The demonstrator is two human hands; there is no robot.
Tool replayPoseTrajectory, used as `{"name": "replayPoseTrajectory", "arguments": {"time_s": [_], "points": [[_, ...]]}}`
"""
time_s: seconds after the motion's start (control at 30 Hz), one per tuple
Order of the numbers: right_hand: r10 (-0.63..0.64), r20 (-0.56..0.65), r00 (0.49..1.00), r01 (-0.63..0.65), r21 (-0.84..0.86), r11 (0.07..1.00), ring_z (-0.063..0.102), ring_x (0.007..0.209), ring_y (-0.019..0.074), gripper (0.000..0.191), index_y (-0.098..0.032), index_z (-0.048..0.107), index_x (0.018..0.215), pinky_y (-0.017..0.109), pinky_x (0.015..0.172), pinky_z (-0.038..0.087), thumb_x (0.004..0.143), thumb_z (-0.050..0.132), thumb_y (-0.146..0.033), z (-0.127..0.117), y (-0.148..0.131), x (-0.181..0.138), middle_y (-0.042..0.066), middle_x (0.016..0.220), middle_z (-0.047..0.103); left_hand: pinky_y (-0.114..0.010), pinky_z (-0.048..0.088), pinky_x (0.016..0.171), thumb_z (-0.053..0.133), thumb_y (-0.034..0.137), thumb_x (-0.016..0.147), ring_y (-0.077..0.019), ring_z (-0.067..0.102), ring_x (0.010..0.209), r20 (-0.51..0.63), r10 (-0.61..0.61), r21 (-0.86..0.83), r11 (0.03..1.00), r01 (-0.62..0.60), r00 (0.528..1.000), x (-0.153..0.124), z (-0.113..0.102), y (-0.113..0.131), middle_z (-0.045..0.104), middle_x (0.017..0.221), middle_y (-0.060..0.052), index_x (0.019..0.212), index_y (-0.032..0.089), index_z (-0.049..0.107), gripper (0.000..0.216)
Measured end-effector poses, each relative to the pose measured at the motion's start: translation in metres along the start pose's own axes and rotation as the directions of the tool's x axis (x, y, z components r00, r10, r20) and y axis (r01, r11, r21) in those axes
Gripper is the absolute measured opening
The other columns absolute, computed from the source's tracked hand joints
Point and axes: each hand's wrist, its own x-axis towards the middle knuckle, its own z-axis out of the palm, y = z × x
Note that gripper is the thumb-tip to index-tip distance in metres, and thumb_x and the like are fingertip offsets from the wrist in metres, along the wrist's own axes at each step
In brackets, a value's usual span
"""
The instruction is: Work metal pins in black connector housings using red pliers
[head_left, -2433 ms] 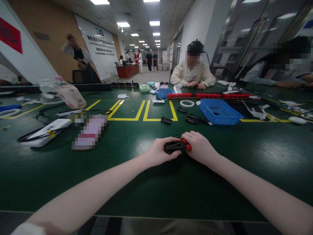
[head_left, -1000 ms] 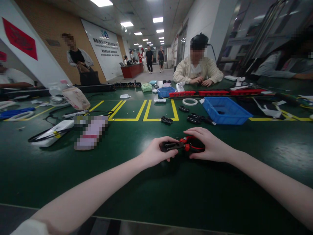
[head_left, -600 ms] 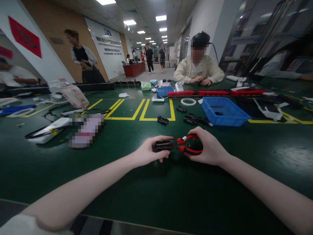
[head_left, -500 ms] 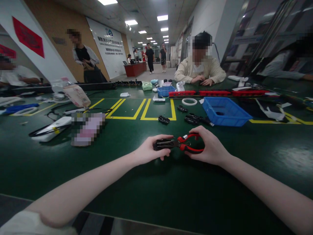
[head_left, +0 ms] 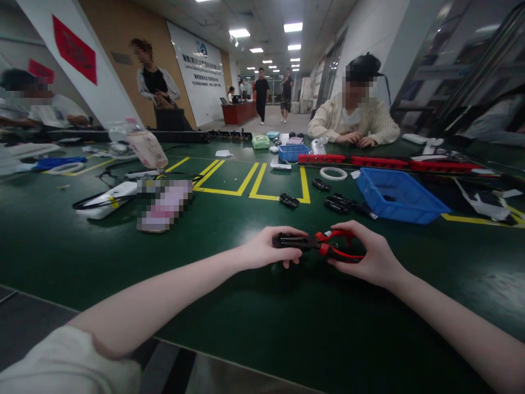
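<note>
Gripping red-handled pliers in both hands, crosswise above the near part of the green table, nose to the left. Pinching the dark nose between thumb and fingers of the left hand, likely to steady it; impossible to tell a separate black part there from the nose itself. Curving the right hand widely around the parted handles, thumb on the nearer, fingers on the farther, seemingly to control both together. Beyond, small black parts, loose just beside a blue bin, probably for easy reach. Off left, a white box with a dark cord, apparently clear of the hands
</note>
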Motion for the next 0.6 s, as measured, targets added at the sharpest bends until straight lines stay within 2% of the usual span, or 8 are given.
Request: {"name": "replayPoseTrajectory", "arguments": {"time_s": [0.33, 0.6], "points": [[0.042, 0.088, 0.995, -0.045, 0.03, 0.999, 0.065, 0.091, 0.0228, 0.047, -0.023, 0.051, 0.11, 0.038, 0.078, 0.055, 0.07, 0.071, -0.038, -0.0012, 0.0008, -0.0013, 0.006, 0.104, 0.065, -0.023, 0.051, 0.062, 0.067, 0.02, 0.081, -0.0089, 0.061, 0.062, 0.058, 0.002, 0.01, 1.0, -0.003, 0.998, 0.0007, -0.0042, -0.003, 0.067, 0.081, -0.003, 0.124, 0.014, 0.055, 0.046], [0.055, 0.135, 0.989, -0.053, -0.019, 0.998, 0.066, 0.085, 0.0197, 0.043, -0.023, 0.051, 0.106, 0.033, 0.073, 0.056, 0.07, 0.069, -0.037, -0.0009, -0.003, -0.0026, 0.004, 0.098, 0.067, -0.023, 0.05, 0.061, 0.067, 0.02, 0.082, -0.0093, 0.061, 0.063, 0.124, -0.063, 0.028, 0.998, 0.06, 0.99, 0.0007, -0.0087, -0.002, 0.065, 0.078, -0.001, 0.122, 0.014, 0.056, 0.042]]}}
